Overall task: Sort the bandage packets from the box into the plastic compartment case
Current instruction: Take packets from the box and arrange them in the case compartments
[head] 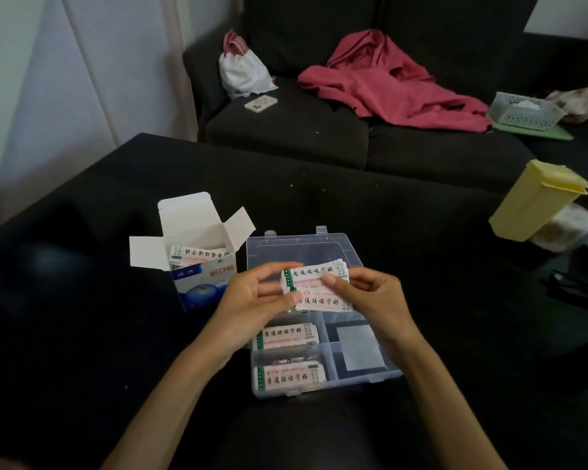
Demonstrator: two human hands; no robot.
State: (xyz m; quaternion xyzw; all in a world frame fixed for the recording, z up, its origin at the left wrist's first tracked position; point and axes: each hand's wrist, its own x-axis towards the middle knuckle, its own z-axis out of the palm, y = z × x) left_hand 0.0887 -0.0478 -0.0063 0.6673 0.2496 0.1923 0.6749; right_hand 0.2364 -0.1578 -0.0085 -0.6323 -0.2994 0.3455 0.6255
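**Black table, clear case, a fan of bandage packets held above it**

Black cloth covers the table [319,198], the largest surface in view, with a dark sofa [286,130] beyond its far edge. On the sofa lie a pink garment [387,86], a white bag [241,71] with pink handles at the left, a phone [260,104] just in front of the bag, and a pale mesh basket [523,108] at the right. A yellow plastic container [537,200] leans tilted at the table's right edge.

Near the middle of the table sits the clear plastic compartment case [353,364], its lid [299,247] folded back on the far side. Two near-left compartments each hold bandage packets: one stack [287,337] in the middle-left cell and another [289,378] in the nearest-left cell. The right-hand cells show only pale squares whose nature I cannot tell.

Just left of the case stands the blue and white box [201,276], flaps open, with more packets [197,254] showing inside its mouth.

Above the case, both hands grip a fanned bunch of bandage packets [314,288]. The left hand [252,296] pinches the bunch's left end between thumb and curled fingers; the right hand [370,293] holds the right end, its thumb pressed on the top packet.
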